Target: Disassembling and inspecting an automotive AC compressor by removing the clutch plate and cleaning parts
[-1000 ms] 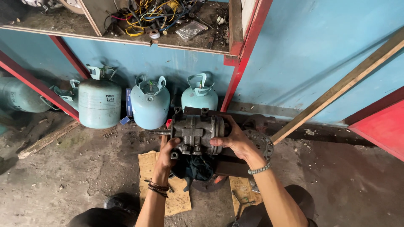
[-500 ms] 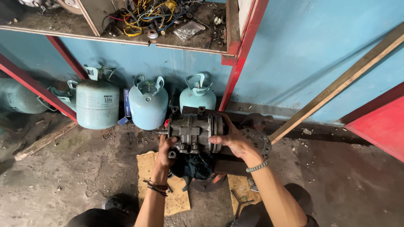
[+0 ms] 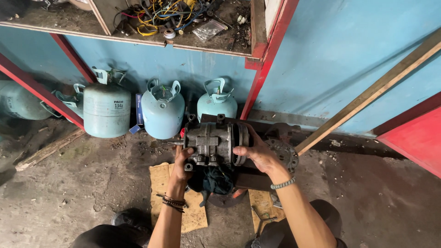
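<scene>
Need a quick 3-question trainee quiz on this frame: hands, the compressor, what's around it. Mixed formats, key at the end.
1. True or false: both hands are on the grey metal compressor.
2. Which hand covers the end with the round pulley face? A) left B) right C) neither
3. Fill in: behind the compressor, against the blue wall, stand pale blue gas ____.

Key
1. True. The left hand has its grip on the end with the small shaft, the right on the opposite end.
2. B. The right hand's fingers wrap the pulley end.
3. Cylinders. Several stand on the concrete floor under the cluttered shelf.
</scene>
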